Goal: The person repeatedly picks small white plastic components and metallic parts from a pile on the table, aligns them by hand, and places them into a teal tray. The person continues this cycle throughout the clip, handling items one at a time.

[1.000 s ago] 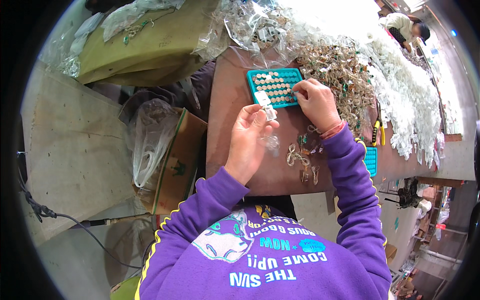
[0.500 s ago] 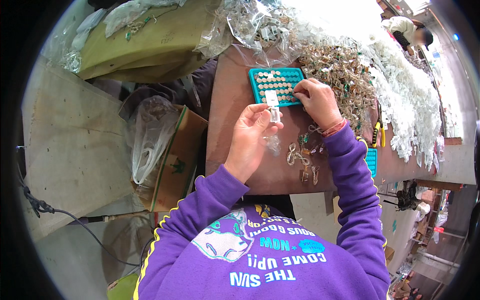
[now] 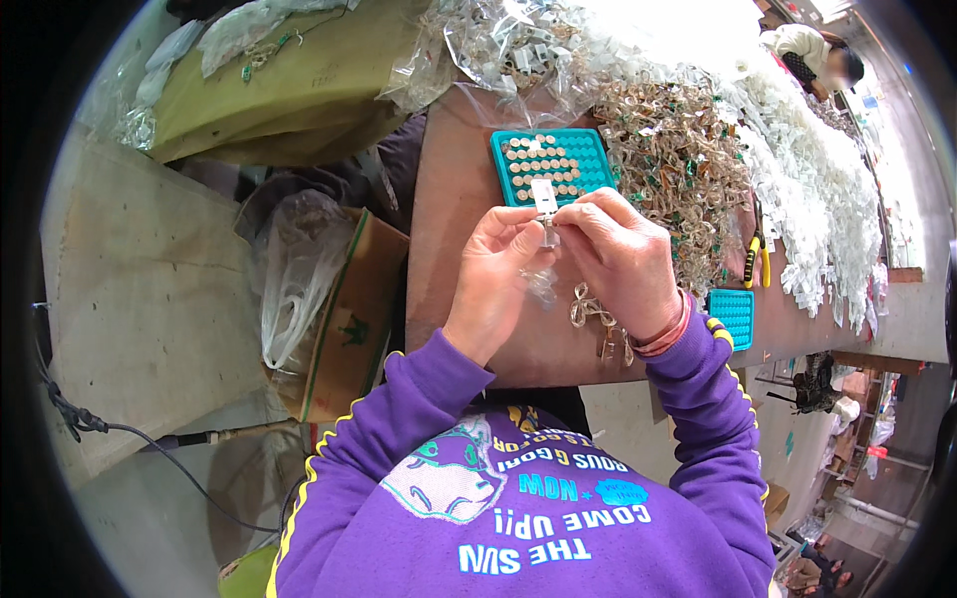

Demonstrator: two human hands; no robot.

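Observation:
My left hand (image 3: 496, 269) is closed on a small white plastic case (image 3: 543, 194), whose flat white flap points away from me and whose lower part looks clear. At the case, the fingertips of my right hand (image 3: 626, 257) are pinched together; whatever they hold is hidden. Just beyond stands a teal grid tray (image 3: 590, 151) with rows of small round metallic discs (image 3: 538, 166), which look like button cells. A crumpled clear plastic piece (image 3: 540, 286) shows by my left fingers. Small coiled bundles of pale wire (image 3: 580, 311) lie near my right wrist, partly covered by it.
A large heap of wire bundles (image 3: 678, 159) and white tagged pieces (image 3: 797, 219) covers the table's right side. Yellow-handled pliers (image 3: 758, 261) and a second teal tray (image 3: 731, 317) lie there. A cardboard box (image 3: 349, 329) with a plastic bag (image 3: 299, 279) stands left of the table.
My right hand has moved from the disc tray toward me and met my left hand at the white case. My left hand has stayed nearly in place, still gripping it.

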